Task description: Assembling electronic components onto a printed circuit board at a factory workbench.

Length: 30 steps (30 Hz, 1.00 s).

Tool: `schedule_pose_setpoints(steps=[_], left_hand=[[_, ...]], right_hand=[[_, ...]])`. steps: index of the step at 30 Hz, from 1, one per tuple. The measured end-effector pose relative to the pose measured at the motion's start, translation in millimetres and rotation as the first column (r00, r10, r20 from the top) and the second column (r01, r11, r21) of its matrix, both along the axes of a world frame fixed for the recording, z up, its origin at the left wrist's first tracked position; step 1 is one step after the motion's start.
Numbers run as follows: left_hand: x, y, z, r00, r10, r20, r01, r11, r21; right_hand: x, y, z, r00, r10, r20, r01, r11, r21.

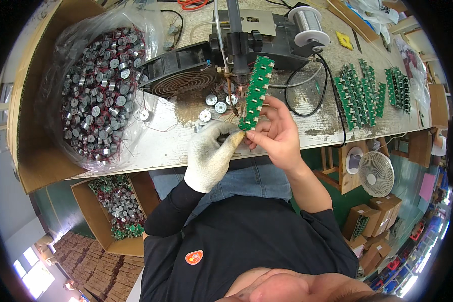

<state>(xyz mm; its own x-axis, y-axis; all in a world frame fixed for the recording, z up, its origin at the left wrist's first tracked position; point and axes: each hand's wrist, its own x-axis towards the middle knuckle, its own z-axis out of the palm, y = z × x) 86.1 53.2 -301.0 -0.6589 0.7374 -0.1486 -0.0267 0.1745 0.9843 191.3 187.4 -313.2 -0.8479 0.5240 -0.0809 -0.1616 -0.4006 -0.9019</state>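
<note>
My bare right hand [277, 133] holds a long green circuit board strip [259, 85] by its lower end, thumb and fingers closed on it. The strip stands tilted upward, with small white connectors along its edge. My left hand [209, 156], in a white work glove, pinches at the strip's lower end; what is between its fingers is mostly hidden. Just beyond the hands, a soldering iron tip [230, 95] hangs from the black machine head [238, 50]. Several small silver motors [220, 106] lie on the worktable beside it.
A clear bag in a cardboard box [40, 156] holds many wired motors [95, 95] at left. A black fan unit [181, 70] and a solder wire spool [308, 25] stand behind. More green board strips [360, 95] lie at right. Below the table are an open carton [88, 206] and a white fan [376, 173].
</note>
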Motion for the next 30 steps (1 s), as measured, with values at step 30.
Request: schedule_pose_setpoints(steps=[30], left_hand=[[-11, 5, 12, 0.901, 0.038, 0.433, -0.059, 0.998, 0.034]], right_hand=[[-3, 1, 13, 0.995, -0.060, -0.083, 0.057, 0.998, -0.039]])
